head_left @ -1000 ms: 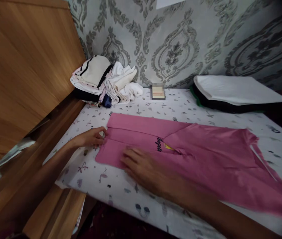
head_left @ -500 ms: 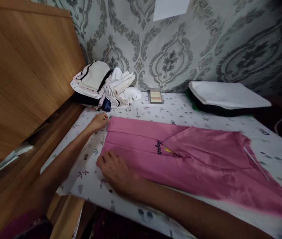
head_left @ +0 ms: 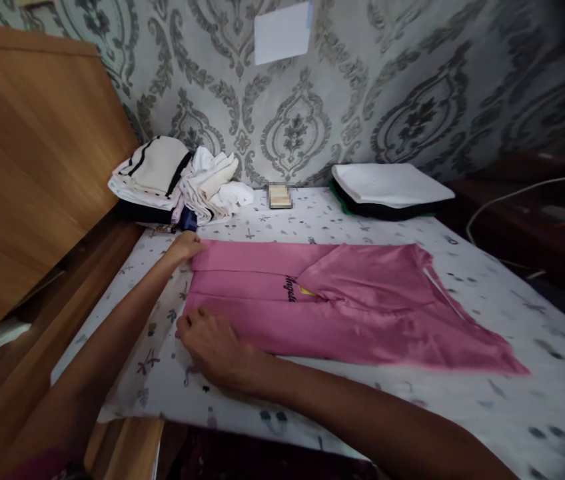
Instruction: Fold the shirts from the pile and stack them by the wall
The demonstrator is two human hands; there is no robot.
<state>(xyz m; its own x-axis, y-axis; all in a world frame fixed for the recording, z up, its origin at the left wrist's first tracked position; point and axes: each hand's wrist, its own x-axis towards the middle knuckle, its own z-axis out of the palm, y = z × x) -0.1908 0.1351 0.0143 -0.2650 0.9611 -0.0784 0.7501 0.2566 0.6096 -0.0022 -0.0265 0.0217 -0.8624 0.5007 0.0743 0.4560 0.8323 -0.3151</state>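
Observation:
A pink shirt (head_left: pixel 257 327) lies spread sideways, its long sides folded inward and its straight end toward the left. Dark script lettering and a small yellow patch show near its middle. At the shirt's far left corner, my left hand (head_left: pixel 186 247) pinches the fabric between thumb and fingers. My right hand (head_left: pixel 215 347) rests on the near left corner with curled fingers, closed over the cloth edge. The right end of the shirt is loose and uneven, with a white strip along an opening.
A patterned white sheet (head_left: pixel 242 390) covers the surface. Folded clothes (head_left: pixel 155 170) and crumpled white cloths (head_left: pixel 212 183) sit at the back left. A small blurred box (head_left: pixel 280 197) stands by the wall. White and black folded fabric (head_left: pixel 392 183) lies back right. A wooden panel (head_left: pixel 27 153) rises left.
The view has turned right and tilted up a little, so everything sits further left. My left hand now overlaps the shirt's far corner. My right hand stays at the near corner.

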